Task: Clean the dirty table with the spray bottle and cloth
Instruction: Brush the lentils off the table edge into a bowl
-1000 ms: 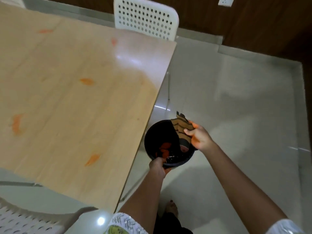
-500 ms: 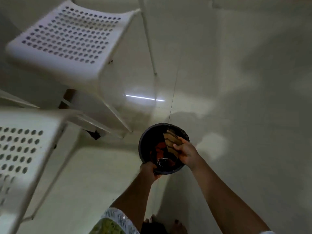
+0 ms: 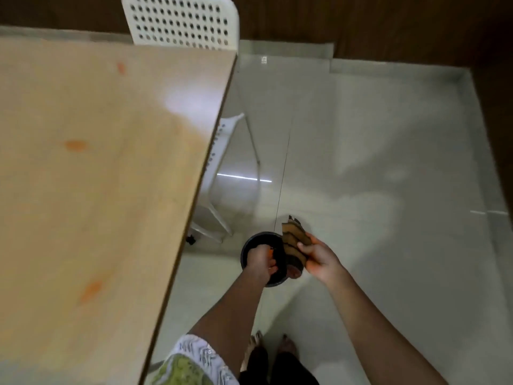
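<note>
The cloth (image 3: 294,243) is pinched in the right hand (image 3: 319,257), held just right of a small black bucket (image 3: 251,245) down near the floor. The left hand (image 3: 261,261) is curled over the bucket's rim, gripping it. The table (image 3: 97,176) sits up and to the left of both hands, its long edge running away from the viewer, orange smears (image 3: 75,145) dotted across it, so the left hand is nearer. No spray bottle is seen. No readable writing anywhere.
</note>
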